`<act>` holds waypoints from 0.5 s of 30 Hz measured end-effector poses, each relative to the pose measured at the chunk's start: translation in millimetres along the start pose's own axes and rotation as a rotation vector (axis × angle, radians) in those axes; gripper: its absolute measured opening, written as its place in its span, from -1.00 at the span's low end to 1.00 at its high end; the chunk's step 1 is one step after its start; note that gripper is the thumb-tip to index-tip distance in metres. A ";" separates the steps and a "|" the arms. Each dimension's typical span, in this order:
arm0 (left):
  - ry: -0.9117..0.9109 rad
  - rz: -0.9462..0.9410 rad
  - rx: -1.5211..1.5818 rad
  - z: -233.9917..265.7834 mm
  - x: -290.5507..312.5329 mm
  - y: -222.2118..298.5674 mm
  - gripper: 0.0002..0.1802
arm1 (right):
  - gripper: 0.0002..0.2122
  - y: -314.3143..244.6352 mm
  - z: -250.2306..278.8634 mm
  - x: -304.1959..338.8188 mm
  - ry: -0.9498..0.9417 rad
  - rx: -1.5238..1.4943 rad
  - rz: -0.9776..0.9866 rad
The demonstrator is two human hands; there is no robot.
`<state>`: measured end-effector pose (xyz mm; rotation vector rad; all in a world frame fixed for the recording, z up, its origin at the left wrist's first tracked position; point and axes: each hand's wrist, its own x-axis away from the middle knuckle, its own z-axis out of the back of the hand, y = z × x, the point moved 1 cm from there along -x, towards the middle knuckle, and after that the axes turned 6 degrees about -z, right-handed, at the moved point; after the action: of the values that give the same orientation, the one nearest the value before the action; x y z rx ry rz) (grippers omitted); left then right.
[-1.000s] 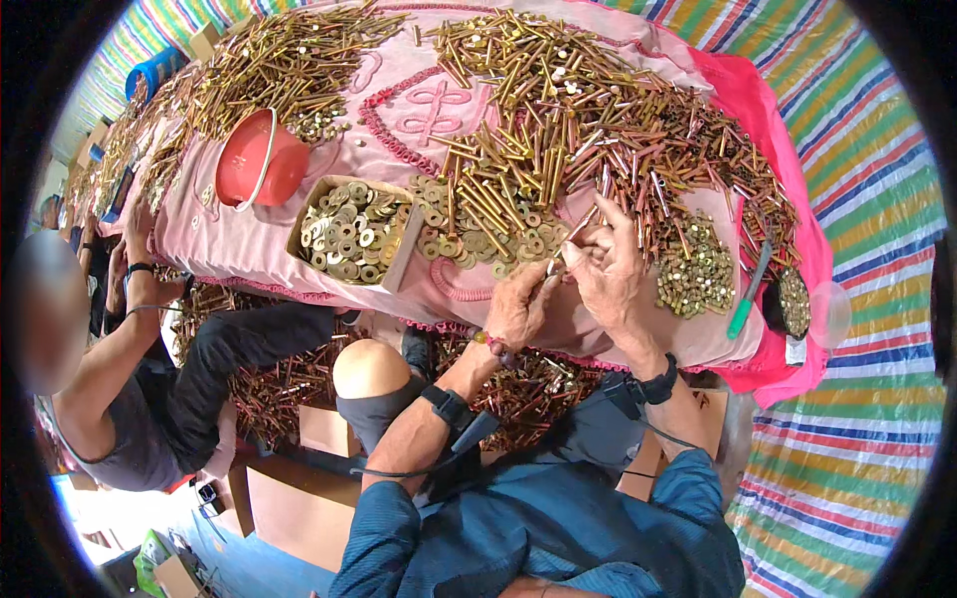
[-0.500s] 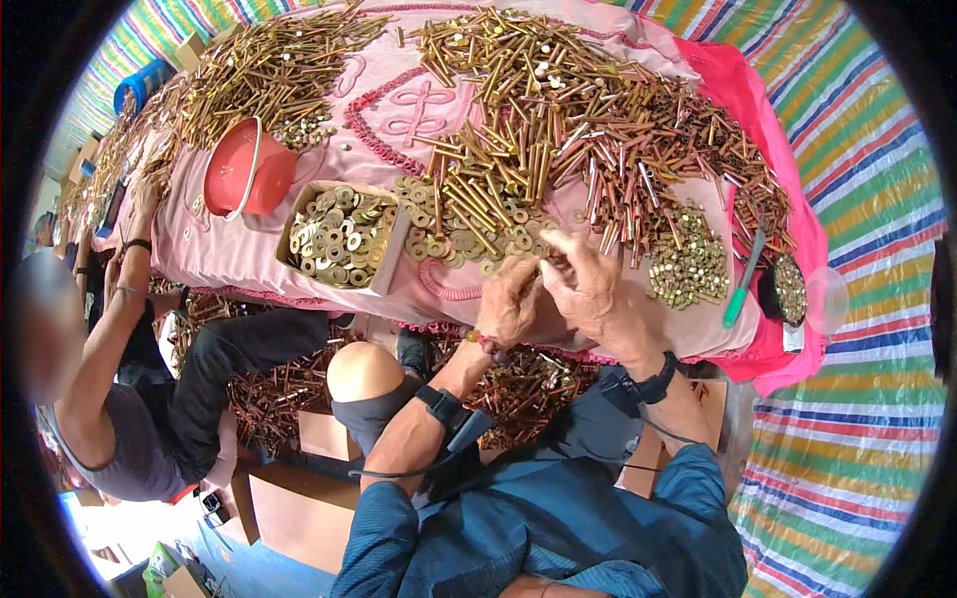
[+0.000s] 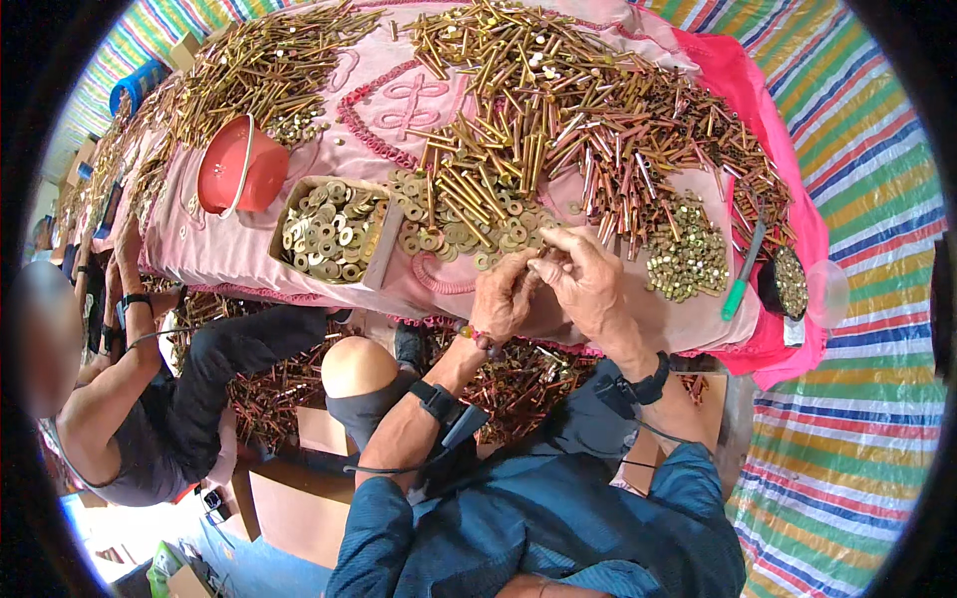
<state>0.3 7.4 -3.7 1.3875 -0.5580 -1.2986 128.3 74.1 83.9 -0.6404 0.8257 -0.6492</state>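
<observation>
My left hand (image 3: pixel 503 297) and my right hand (image 3: pixel 586 284) meet at the table's near edge, fingertips pinched close together. Whatever lies between them is too small or hidden to make out. Just beyond my fingers are loose flat washers (image 3: pixel 513 231) and a row of long brass-coloured bolts (image 3: pixel 469 194). To the left, an open cardboard box (image 3: pixel 384 249) holds more washers. Small brass-coloured nuts (image 3: pixel 688 254) form a pile to the right of my right hand. Copper-coloured metal tubes (image 3: pixel 623 179) are heaped behind that pile.
A red bucket (image 3: pixel 249 174) stands left of the box. At right lie a green-handled tool (image 3: pixel 736 297) and a dark bowl of small metal parts (image 3: pixel 788 284). Another person (image 3: pixel 110 399) sits at the left. Metal pieces (image 3: pixel 528 389) and cardboard boxes (image 3: pixel 299 508) lie below the pink-covered table.
My right fingers have come down and closed in against my left fingertips. The other person's hand has drawn back toward the table's near edge. The view has shifted slightly.
</observation>
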 end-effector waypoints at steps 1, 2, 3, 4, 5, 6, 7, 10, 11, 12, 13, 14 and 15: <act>0.059 -0.012 0.000 -0.9 -1.0 6.6 -0.76 | -0.69 -4.1 -1.2 -0.8 0.017 -0.014 -0.099; 0.060 -0.007 -0.002 -0.7 1.1 -0.9 -0.76 | -0.69 -1.2 -5.6 1.0 0.014 -0.017 -0.102; 0.041 -0.060 -0.064 0.6 0.1 -6.6 -0.79 | -0.70 2.0 -10.2 1.3 0.009 -0.033 -0.123; 0.022 -0.113 -0.128 1.0 0.1 -11.7 -0.81 | -0.72 3.9 -12.9 1.2 0.004 -0.050 -0.145; 0.024 -0.110 -0.128 -0.1 1.6 -16.3 -0.81 | -0.74 4.5 -11.6 1.2 -0.017 0.019 -0.123; 0.038 -0.162 -0.103 0.1 0.5 -10.2 -0.78 | -0.74 6.6 -13.2 1.8 -0.019 0.018 -0.128; 0.054 -0.214 -0.077 0.7 -0.3 -5.8 -0.76 | -0.76 9.1 -15.4 2.2 0.010 0.061 -0.076; 0.039 -0.167 -0.140 2.5 -2.7 -3.8 -0.66 | -0.79 11.5 -21.7 4.4 0.044 0.086 -0.030; 0.071 -0.242 -0.086 1.4 -3.3 -0.8 -0.66 | -0.80 11.6 -22.7 5.1 0.054 0.069 -0.036; 0.075 -0.242 -0.089 0.4 -3.5 -0.8 -0.66 | -0.80 12.1 -24.0 4.6 0.052 0.066 -0.033; 0.087 -0.242 -0.083 -1.1 -3.4 -0.4 -0.67 | -0.79 13.2 -24.1 4.5 0.038 0.079 -0.056; 0.097 -0.243 -0.075 -1.6 -3.3 -0.7 -0.69 | -0.79 14.0 -24.0 4.3 0.024 0.092 -0.080; 0.072 -0.205 -0.135 0.9 -0.6 -4.2 -0.76 | -0.78 14.1 -25.0 2.2 -0.003 0.072 -0.075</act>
<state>-2.1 8.8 -7.0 1.4000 -0.2788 -1.4160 112.8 75.0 59.7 -0.6092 0.7751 -0.7430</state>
